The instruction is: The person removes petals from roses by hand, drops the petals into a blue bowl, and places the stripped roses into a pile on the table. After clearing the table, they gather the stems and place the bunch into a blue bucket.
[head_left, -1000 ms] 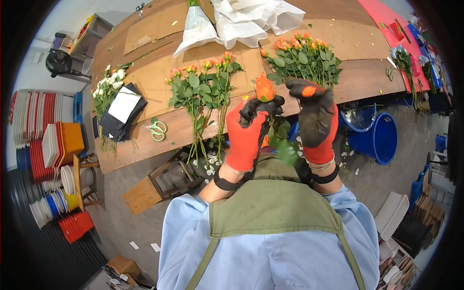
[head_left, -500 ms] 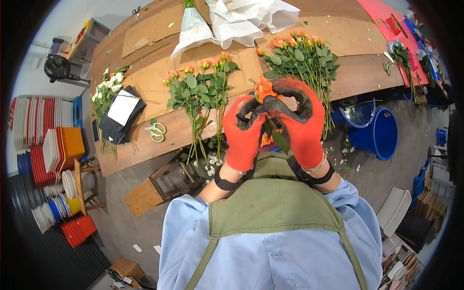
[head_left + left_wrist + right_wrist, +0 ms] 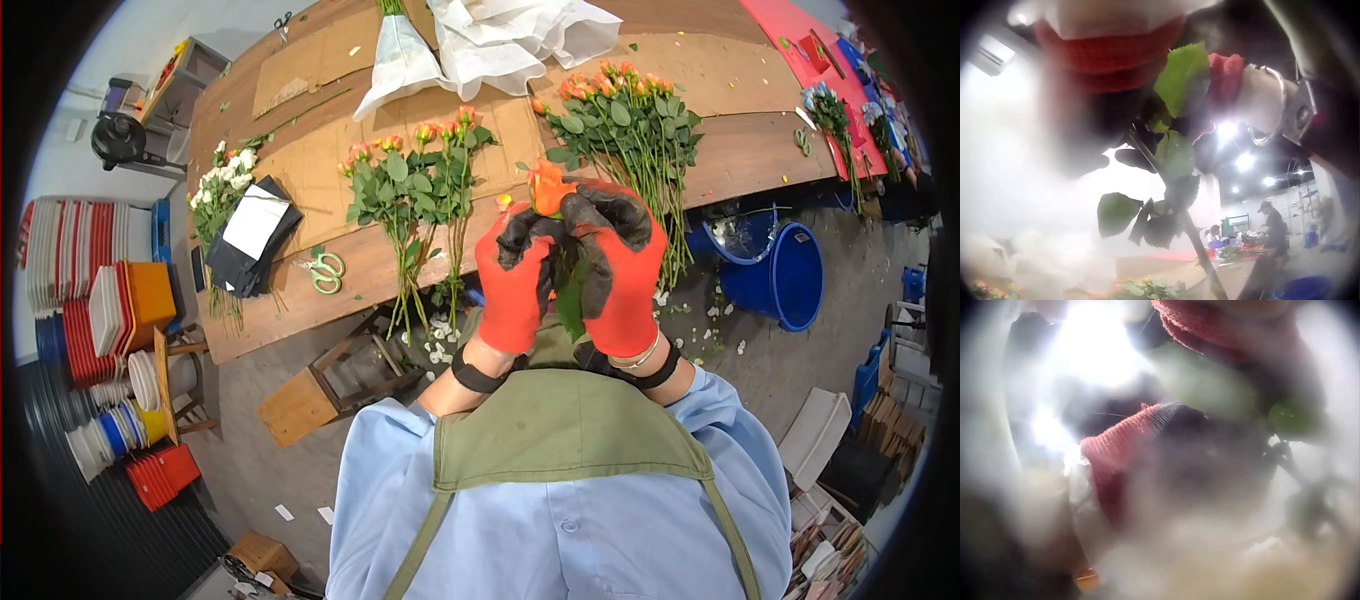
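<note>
- A person in a blue shirt and green apron holds a single orange rose (image 3: 547, 187) upright at chest height, in front of the near edge of a wooden table (image 3: 300, 290).
- The left hand (image 3: 515, 275), in a red glove with black fingertips, has its fingers curled round the stem just under the bloom.
- The right hand (image 3: 620, 270), gloved the same way, is bent in from the other side, its fingertips (image 3: 598, 208) pinching at the base of the flower; the two hands touch.
- Green leaves (image 3: 572, 300) hang between the palms; the left wrist view shows the stem (image 3: 1172, 181) running down from the glove with several leaves attached. The right wrist view is too blurred to add detail.
- Judged from this grip, the work goes best with the left hand firm on the stem and clear of the petals, and the right fingertips working lightly at the outer petals only, so the head is neither crushed nor snapped off.
- Thick gloves dull the touch, so small, slow pinches look safer than a full squeeze.
- On the table lie two bunches of orange roses (image 3: 415, 190) (image 3: 625, 125), white flowers (image 3: 222, 185), green scissors (image 3: 322, 268) and white wrapping (image 3: 500, 40).
- Blue buckets (image 3: 790, 280) stand on the floor to the right; pale petals (image 3: 435, 345) lie scattered under the table edge.
</note>
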`<state>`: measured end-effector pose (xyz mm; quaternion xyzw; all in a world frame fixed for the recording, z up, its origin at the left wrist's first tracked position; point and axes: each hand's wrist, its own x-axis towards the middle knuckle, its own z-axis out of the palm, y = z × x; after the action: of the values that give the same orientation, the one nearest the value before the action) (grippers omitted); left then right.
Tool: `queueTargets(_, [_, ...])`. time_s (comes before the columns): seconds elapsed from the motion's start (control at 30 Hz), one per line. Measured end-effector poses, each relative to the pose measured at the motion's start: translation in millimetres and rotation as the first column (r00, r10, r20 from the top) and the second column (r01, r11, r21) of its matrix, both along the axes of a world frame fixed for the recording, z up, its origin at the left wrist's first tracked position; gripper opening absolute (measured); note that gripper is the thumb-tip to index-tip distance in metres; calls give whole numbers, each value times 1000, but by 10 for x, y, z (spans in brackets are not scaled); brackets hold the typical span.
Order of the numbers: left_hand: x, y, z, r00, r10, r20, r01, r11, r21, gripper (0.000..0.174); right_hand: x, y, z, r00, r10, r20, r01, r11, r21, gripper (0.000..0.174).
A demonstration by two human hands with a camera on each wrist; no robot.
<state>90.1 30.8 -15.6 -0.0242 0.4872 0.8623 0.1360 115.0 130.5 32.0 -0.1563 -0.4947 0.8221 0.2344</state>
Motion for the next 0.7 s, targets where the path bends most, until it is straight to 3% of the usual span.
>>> queueTargets(0.13, [-26, -22, -62, 1000, 9, 12, -9, 1000, -7, 38, -2, 45, 6, 999, 43, 26, -42, 999, -23, 24])
queueTargets(0.2, [-104, -74, -132, 988, -152, 10, 152, 988, 7, 38, -6, 62, -37, 999, 42, 30, -42, 999, -11, 23])
queueTargets(0.37, [-75, -41, -168, 985, -122, 126, 110, 989, 99, 43, -7, 92, -133, 999, 7, 41, -7, 1000, -11, 23])
queueTargets(0.4, [-73, -36, -128, 983, -134, 129, 113, 981, 160, 45, 3, 136, -167, 1000, -22, 19, 13, 919, 395, 22])
queueTargets(0.43, [-67, -30, -73, 983, -134, 127, 113, 981, 161, 45, 0, 162, -179, 999, -40, -14, 38, 679, 733, 21])
queueTargets(0.47, [-59, -26, 2, 973, -121, 196, 93, 984, 150, 45, -13, 168, -167, 999, -39, -16, 38, 679, 733, 21])
queueTargets(0.5, [-57, -27, 44, 958, -108, 265, 73, 988, 138, 45, -28, 173, -144, 1000, 18, 14, -21, 948, 318, 19])
queueTargets(0.53, [-98, -64, -89, 959, -108, 264, 73, 988, 138, 45, -44, 181, -132, 997, 83, 12, -79, 981, -176, 18])
queueTargets(0.57, [-174, -134, -335, 958, -198, 209, 157, 967, 198, 45, -43, 240, -178, 997, 82, 11, -79, 981, -176, 18])
queueTargets(0.6, [-236, -159, -326, 947, -285, 148, 242, 937, 253, 45, -51, 312, -187, 1000, 13, 29, -18, 984, 177, 18])
queueTargets(0.63, [-237, -182, -305, 947, -285, 148, 242, 937, 252, 45, -63, 341, -183, 998, -57, 21, 39, 861, 508, 19])
queueTargets(0.67, [-234, -209, -270, 969, -216, 120, 198, 969, 145, 45, -54, 407, -131, 980, 131, -149, -97, 972, 215, 23])
queueTargets(0.7, [-237, -222, -201, 986, -148, 84, 145, 989, 38, 45, -40, 426, -32, 979, 136, -152, -102, 972, 214, 23])
